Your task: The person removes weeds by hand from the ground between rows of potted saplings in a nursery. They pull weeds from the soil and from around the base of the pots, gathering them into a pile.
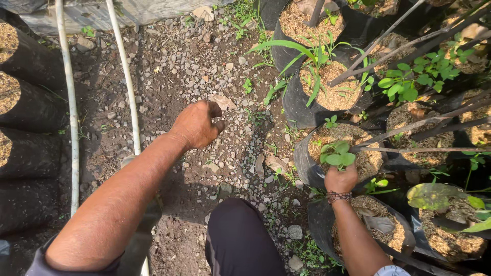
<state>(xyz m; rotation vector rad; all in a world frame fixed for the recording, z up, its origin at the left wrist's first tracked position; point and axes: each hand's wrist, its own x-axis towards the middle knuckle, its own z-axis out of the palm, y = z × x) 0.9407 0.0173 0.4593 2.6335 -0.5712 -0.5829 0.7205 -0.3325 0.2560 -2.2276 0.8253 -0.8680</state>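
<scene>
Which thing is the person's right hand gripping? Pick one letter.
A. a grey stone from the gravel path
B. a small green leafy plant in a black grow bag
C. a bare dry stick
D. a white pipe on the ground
B: the right hand closes around the base of the small green leafy plant growing in the black grow bag, while the left hand hangs over the gravel ground.

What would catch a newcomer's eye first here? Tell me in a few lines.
First, the two bare arms reaching down: the left hand hangs loosely curled over the gravel path, while the right hand grips a small leafy plant in a black grow bag. Next, the rows of black bags filled with pale husk on the right, and two white pipes running along the ground on the left.
</scene>
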